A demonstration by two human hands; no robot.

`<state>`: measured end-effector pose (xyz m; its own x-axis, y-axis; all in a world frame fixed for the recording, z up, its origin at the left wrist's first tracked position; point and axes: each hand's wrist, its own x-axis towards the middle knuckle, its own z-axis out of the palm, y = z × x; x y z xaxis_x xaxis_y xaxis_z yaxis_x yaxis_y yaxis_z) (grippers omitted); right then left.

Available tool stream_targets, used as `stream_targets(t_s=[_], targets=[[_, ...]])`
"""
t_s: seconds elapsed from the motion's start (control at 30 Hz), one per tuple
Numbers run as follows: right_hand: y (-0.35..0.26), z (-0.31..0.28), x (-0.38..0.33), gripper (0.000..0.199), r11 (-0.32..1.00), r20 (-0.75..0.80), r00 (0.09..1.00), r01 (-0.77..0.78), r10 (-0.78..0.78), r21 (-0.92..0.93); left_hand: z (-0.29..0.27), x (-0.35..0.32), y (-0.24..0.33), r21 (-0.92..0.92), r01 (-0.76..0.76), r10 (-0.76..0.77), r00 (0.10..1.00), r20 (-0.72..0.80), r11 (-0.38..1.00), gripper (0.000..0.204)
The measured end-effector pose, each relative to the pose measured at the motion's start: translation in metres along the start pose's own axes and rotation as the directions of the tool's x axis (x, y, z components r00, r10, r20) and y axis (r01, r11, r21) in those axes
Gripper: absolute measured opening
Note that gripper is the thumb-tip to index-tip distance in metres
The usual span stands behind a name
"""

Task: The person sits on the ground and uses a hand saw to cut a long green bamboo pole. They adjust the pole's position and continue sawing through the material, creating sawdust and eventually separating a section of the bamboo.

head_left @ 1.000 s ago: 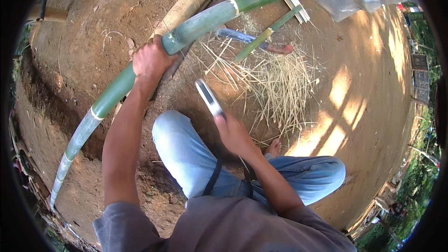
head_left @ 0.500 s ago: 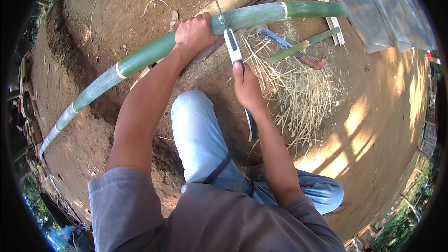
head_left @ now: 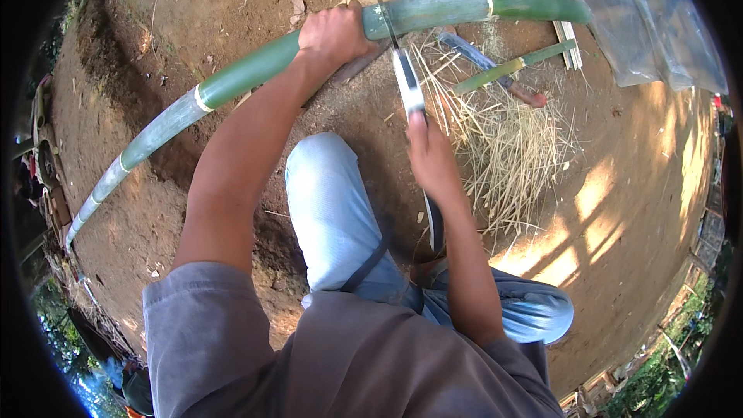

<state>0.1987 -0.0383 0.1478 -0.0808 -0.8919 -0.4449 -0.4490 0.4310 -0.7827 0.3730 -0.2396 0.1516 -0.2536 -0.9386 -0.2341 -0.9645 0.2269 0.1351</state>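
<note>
While the left hand (head_left: 331,33) wraps its fingers tight around a long green bamboo pole (head_left: 255,68) lying across the dirt ground (head_left: 635,178), the right hand (head_left: 430,156) grips the handle of a knife (head_left: 408,85), its blade tip touching the pole just beside the left hand. A heap of pale bamboo shavings (head_left: 507,139) lies near the knife, below a thinner green stick (head_left: 515,67)

knife handle (head_left: 428,156): hidden in right fist | bamboo pole (head_left: 255,70): partly under left fist
</note>
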Motion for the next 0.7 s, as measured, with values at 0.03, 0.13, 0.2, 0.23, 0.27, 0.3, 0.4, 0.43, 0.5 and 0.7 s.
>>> stream_targets(t_s=[0.03, 0.13, 0.2, 0.23, 0.27, 0.3, 0.4, 0.43, 0.5, 0.7], targets=[[0.025, 0.000, -0.035, 0.049, 1.000, -0.023, 1.000, 0.009, -0.009, -0.014, -0.001, 0.002, -0.002, -0.014, 0.017, -0.016, 0.999, 0.043, 1.000, 0.069], [0.023, -0.015, -0.139, 0.049, 0.996, -0.013, 0.999, -0.040, 0.041, 0.073, 0.005, -0.004, -0.003, -0.003, 0.001, -0.001, 1.000, 0.022, 1.000, 0.073], [0.031, -0.006, -0.083, 0.048, 0.999, -0.009, 0.999, -0.037, 0.037, 0.029, 0.002, 0.004, -0.001, -0.016, 0.027, -0.026, 0.998, 0.058, 1.000, 0.073], [0.024, 0.000, -0.053, 0.047, 0.999, -0.026, 0.999, -0.029, 0.029, 0.016, -0.003, 0.004, 0.003, -0.022, 0.026, -0.025, 0.997, 0.077, 0.999, 0.073], [0.013, 0.005, -0.014, 0.046, 1.000, -0.043, 0.999, 0.009, -0.009, -0.002, -0.007, 0.006, 0.006, -0.003, 0.000, 0.000, 0.999, 0.050, 1.000, 0.072], [0.003, 0.009, 0.025, 0.045, 0.999, -0.062, 0.997, 0.050, -0.051, -0.018, -0.010, 0.005, 0.012, 0.016, -0.023, 0.023, 0.999, 0.025, 1.000, 0.071], [-0.005, 0.002, 0.006, 0.045, 1.000, 0.009, 1.000, -0.012, 0.012, -0.014, -0.007, 0.002, -0.002, 0.039, 0.000, -0.001, 1.000, 0.030, 0.999, 0.070], [0.006, -0.002, -0.022, 0.045, 0.999, 0.034, 0.999, -0.032, 0.033, -0.011, -0.005, 0.002, -0.007, 0.039, 0.009, -0.011, 0.999, 0.048, 0.999, 0.070], [0.033, -0.011, -0.108, 0.047, 0.997, 0.021, 0.997, -0.069, 0.069, 0.024, -0.004, 0.004, -0.004, 0.027, 0.020, -0.023, 0.996, 0.092, 0.999, 0.070], [0.021, 0.013, 0.008, 0.048, 0.995, -0.054, 0.996, 0.076, -0.072, 0.064, -0.007, 0.009, 0.006, 0.036, -0.001, -0.001, 0.999, 0.045, 0.999, 0.067]])
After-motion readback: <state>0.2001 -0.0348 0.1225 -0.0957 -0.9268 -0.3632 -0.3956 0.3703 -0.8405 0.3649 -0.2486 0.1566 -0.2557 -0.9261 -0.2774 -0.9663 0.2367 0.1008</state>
